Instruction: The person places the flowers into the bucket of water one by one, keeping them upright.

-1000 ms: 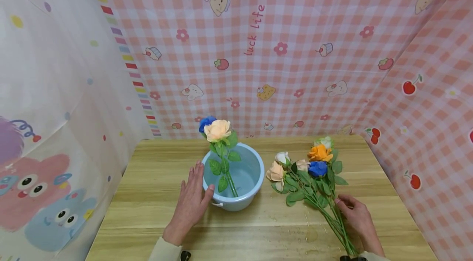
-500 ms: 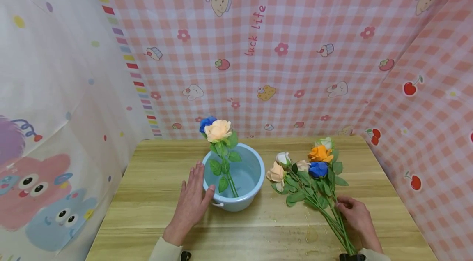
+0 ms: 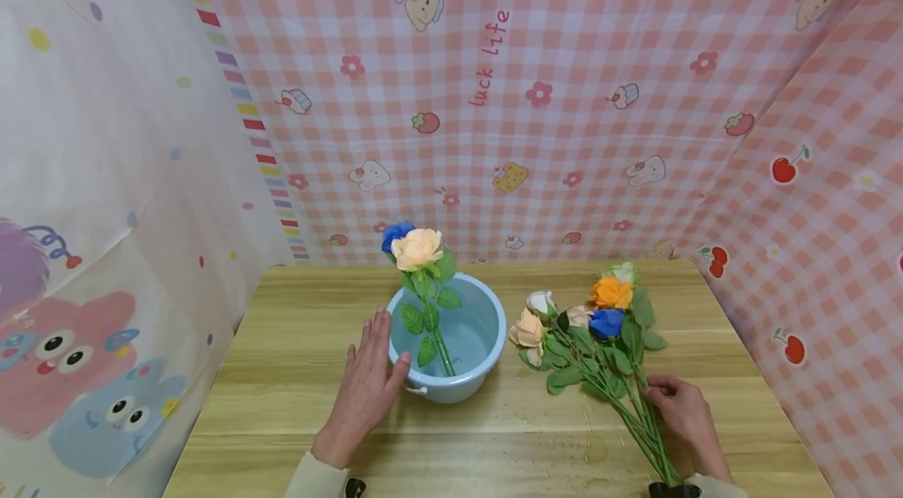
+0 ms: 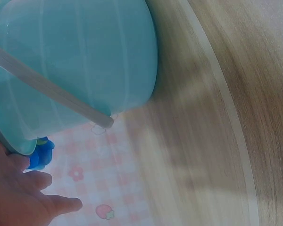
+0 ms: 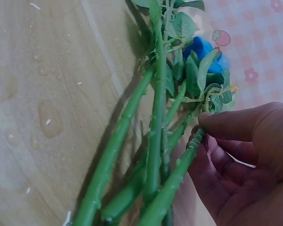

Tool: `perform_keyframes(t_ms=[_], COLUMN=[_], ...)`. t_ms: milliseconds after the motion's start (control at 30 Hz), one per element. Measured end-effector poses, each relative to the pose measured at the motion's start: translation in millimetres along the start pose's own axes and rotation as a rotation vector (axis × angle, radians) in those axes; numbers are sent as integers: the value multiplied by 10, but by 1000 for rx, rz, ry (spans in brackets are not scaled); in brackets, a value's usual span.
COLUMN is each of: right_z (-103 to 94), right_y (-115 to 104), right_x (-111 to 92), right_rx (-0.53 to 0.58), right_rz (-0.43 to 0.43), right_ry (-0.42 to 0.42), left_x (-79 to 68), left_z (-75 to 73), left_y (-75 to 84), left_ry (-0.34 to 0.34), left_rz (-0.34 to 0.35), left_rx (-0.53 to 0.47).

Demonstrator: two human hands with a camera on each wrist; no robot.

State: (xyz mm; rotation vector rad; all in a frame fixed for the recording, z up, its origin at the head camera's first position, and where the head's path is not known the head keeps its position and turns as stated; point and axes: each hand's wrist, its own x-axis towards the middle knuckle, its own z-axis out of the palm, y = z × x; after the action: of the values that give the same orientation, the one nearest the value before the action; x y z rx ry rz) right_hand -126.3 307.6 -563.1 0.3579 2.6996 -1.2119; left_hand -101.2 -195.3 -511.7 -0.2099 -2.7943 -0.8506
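Note:
A light blue bucket (image 3: 494, 341) stands on the wooden table, with a peach rose (image 3: 418, 249) and a blue rose (image 3: 397, 234) leaning up out of it. My left hand (image 3: 365, 372) lies along the bucket's left side, its fingers extended and touching the rim. On the right, several artificial roses lie in a loose bunch: a peach rose (image 3: 527, 327), a white rose (image 3: 540, 302), an orange rose (image 3: 611, 293) and another blue rose (image 3: 607, 323). Thumb and fingers of my right hand (image 3: 683, 413) pinch one green stem (image 5: 191, 148) of this bunch; leaves hide which bloom it bears.
Water drops (image 3: 595, 447) spot the table in front of the bunch. A pink checked cloth (image 3: 451, 90) hangs behind the table's back edge, with more cloth at both sides. The bucket's white handle (image 4: 52, 89) hangs down its side.
Some leaves and the blue rose in the bunch have shifted slightly beside the pinched stem. The left hand and the bucket stay as they were.

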Motion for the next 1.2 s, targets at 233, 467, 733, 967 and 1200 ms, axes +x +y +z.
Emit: perform_keyframes(t_ms=[233, 467, 733, 967, 1200], right_z=[-41, -105, -155, -166, -199], right_y=[-48, -88, -159, -242, -323], right_x=[-48, -95, -145, -166, -197], right_rx=[79, 88, 113, 138, 158], right_rz=[-3, -9, -20, -31, -28], right_ry=[35, 70, 129, 195, 226], left_x=[1, -2, 3, 2, -1], left_z=[-4, 3, 7, -11, -15], left_y=[10, 11, 14, 19, 20], left_ry=[4, 10, 12, -14, -23], left_rz=[-2, 2, -5, -17, -24], left_rx=[-1, -5, -14, -15, -14])
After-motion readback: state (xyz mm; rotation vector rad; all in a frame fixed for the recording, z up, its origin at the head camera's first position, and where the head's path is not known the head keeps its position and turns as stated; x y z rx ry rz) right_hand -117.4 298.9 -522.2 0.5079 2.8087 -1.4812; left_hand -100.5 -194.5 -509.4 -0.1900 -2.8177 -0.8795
